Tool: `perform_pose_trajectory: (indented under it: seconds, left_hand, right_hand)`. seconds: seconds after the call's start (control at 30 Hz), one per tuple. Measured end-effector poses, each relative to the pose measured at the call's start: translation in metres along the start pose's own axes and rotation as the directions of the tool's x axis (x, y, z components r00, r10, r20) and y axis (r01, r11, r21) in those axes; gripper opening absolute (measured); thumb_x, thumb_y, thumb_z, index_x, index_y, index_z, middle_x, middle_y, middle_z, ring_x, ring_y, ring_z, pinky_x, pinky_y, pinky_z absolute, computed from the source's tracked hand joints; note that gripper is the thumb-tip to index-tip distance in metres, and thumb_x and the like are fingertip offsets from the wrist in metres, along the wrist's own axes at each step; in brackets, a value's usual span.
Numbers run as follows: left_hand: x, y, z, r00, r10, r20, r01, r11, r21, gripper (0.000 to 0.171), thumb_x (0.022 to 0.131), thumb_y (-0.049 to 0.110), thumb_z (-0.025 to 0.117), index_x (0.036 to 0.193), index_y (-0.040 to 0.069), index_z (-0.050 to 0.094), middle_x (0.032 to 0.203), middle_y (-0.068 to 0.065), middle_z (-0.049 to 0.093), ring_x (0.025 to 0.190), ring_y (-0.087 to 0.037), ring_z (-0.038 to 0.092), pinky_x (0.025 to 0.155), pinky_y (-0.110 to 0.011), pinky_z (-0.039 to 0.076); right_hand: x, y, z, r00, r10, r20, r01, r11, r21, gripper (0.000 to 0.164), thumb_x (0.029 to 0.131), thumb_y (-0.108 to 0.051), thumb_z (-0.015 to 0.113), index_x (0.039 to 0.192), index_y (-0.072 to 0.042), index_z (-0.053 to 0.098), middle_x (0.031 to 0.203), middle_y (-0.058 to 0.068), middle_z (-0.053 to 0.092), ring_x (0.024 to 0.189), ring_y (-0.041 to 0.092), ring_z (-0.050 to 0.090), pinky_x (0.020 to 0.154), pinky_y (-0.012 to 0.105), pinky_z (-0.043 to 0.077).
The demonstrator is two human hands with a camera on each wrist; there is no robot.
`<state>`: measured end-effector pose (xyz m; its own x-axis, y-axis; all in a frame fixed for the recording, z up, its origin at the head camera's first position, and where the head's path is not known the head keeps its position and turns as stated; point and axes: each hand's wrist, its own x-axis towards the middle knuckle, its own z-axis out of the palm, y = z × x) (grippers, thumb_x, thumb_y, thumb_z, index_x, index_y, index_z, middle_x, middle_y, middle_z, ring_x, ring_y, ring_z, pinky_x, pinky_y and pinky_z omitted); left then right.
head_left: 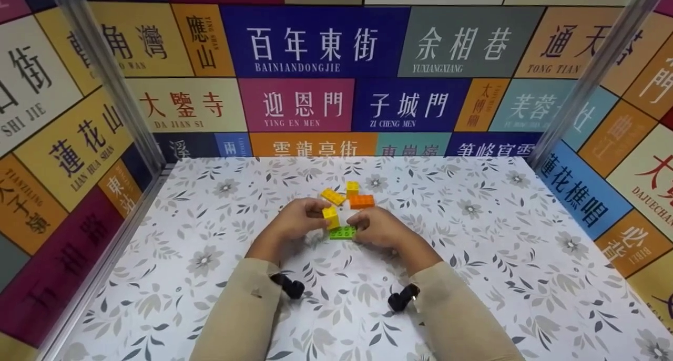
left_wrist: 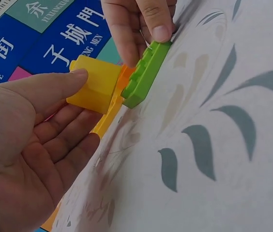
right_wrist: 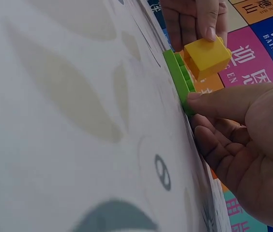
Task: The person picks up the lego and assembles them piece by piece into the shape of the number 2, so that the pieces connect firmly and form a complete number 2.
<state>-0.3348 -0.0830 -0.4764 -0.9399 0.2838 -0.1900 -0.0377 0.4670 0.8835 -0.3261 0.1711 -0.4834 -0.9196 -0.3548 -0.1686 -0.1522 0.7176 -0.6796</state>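
Between thumb and fingers my left hand (head_left: 299, 220) pinches a yellow building block (head_left: 330, 217), held tilted just above the left end of a flat green building block (head_left: 343, 233). In the left wrist view the yellow block (left_wrist: 94, 83) shows a smooth side face. The green block (left_wrist: 146, 75) lies on the table with its studs up. My right hand (head_left: 379, 226) grips its right end; the thumb presses on that end in the right wrist view, where the green block (right_wrist: 179, 79) appears edge-on. The two blocks look apart.
Just beyond the hands lie a flat yellow block (head_left: 333, 196), an orange block (head_left: 362, 201) and a small yellow block (head_left: 352, 188). A white leaf-patterned cloth (head_left: 210, 298) covers the table. Walls with printed signs (head_left: 315, 40) enclose the back and sides.
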Motion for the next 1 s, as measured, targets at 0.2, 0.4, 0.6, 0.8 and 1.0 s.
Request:
perform_pose_trajectory:
  seconds: [0.2,0.4,0.6,0.8,1.0]
  left_hand:
    - [-0.004,-0.001,0.003,0.996,0.073,0.047,-0.076,0.995,0.059,0.036,0.092,0.020,0.085,0.126,0.026,0.076,0.120,0.003,0.076,0.115,-0.018,0.069,0.112,-0.043,0.053]
    - [-0.006,0.001,0.008,0.992,0.095,0.080,-0.101,0.993,0.066,0.036,0.093,0.021,0.084,0.127,0.027,0.076,0.120,0.003,0.076,0.115,-0.018,0.068,0.112,-0.043,0.053]
    - [-0.007,0.004,0.010,0.988,0.105,0.115,-0.115,0.990,0.081,0.036,0.093,0.021,0.084,0.127,0.026,0.075,0.118,0.003,0.076,0.112,-0.018,0.068,0.108,-0.042,0.054]
    - [-0.007,0.003,0.011,0.990,0.077,0.120,-0.090,0.990,0.112,0.035,0.093,0.024,0.085,0.125,0.030,0.075,0.116,0.005,0.075,0.109,-0.019,0.066,0.103,-0.041,0.054]
    - [-0.005,0.002,0.013,0.990,0.084,0.111,-0.096,0.990,0.108,0.036,0.092,0.027,0.087,0.125,0.028,0.074,0.117,0.003,0.074,0.110,-0.019,0.066,0.105,-0.042,0.053]
  right_hand:
    - [-0.006,0.004,-0.003,0.999,-0.046,0.020,0.046,0.999,0.020,0.043,0.089,-0.014,0.085,0.131,-0.015,0.077,0.112,0.001,0.080,0.088,0.014,0.067,0.081,0.030,0.055]
    - [-0.007,0.008,-0.004,0.999,-0.020,0.031,0.019,0.999,0.033,0.044,0.088,-0.015,0.086,0.130,-0.019,0.077,0.105,0.000,0.079,0.087,0.014,0.068,0.080,0.030,0.056]
    - [-0.006,0.010,-0.004,0.999,-0.026,0.032,0.024,0.997,0.070,0.043,0.087,-0.014,0.086,0.129,-0.016,0.078,0.103,0.001,0.079,0.086,0.014,0.067,0.077,0.027,0.055]
    - [-0.006,0.011,-0.005,0.999,-0.028,0.037,0.025,0.997,0.074,0.043,0.087,-0.014,0.086,0.129,-0.016,0.077,0.103,0.001,0.079,0.088,0.014,0.067,0.077,0.027,0.055]
    - [-0.006,0.011,-0.005,0.999,-0.032,0.044,0.028,0.997,0.077,0.043,0.088,-0.014,0.085,0.130,-0.017,0.077,0.103,0.001,0.079,0.087,0.013,0.067,0.078,0.026,0.055]
